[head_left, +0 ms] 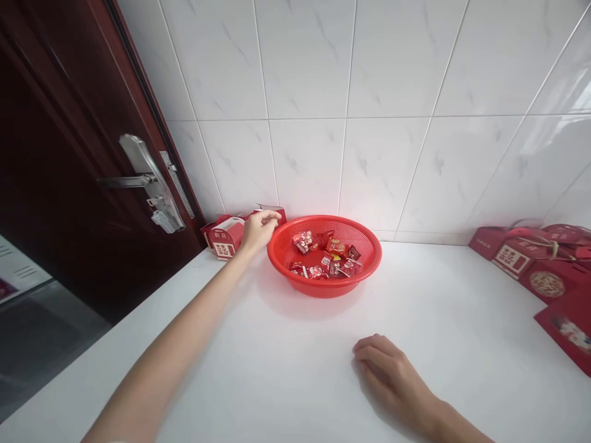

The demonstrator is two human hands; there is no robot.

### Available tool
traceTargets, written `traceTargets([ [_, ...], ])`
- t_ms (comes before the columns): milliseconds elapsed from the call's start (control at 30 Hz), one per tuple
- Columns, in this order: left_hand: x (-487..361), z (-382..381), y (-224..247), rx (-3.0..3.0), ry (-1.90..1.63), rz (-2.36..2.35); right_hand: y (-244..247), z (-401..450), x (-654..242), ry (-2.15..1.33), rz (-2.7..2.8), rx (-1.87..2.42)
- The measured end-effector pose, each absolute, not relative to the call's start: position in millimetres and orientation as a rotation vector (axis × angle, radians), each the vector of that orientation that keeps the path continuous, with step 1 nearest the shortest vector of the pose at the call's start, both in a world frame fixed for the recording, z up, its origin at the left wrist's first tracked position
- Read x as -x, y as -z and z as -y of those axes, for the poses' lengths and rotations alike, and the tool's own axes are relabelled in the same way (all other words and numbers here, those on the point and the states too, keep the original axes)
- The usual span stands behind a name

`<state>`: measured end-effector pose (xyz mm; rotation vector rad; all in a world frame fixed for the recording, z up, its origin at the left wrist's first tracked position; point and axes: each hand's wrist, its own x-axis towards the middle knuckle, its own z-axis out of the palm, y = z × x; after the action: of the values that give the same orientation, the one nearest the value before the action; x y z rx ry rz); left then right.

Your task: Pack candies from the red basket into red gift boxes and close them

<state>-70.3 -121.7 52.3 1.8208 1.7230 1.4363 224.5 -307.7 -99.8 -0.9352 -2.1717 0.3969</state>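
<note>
A round red basket [325, 288] holds several small wrapped sweets [337, 246] in red packaging. Just left of its rim, my left hand [260, 230] reaches over beside small red gift boxes [227, 239] near the wall; its fingers are partly extended and nothing shows between them. Part of the boxes behind is hidden by that hand. My right hand [386, 369] rests on the white table in front and to the right of the basket, its fingers curled inward and their tips out of sight beneath it.
More red boxes [545, 261] and bags lie at the table's right side. The white table [277, 375] meets a tiled wall [305, 160] at the back. A dark red door [60, 135] with a metal handle stands at the left.
</note>
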Motion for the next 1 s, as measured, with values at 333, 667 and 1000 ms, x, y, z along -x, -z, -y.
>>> traceTargets([
  [333,109.6,20.2,-48.7,-1.951,-1.141,-2.181,106.1,300.0,-225.3,-0.306,2.214,0.868],
  [667,122.1,9.5,-51.4,-2.093,-1.044,-2.165,120.0,298.2,-228.1,-0.367,2.248,0.9],
  [1000,129.1,60.7,-87.9,-1.971,-1.558,-1.931,106.7,299.3,-224.1,-0.315,2.227,0.886],
])
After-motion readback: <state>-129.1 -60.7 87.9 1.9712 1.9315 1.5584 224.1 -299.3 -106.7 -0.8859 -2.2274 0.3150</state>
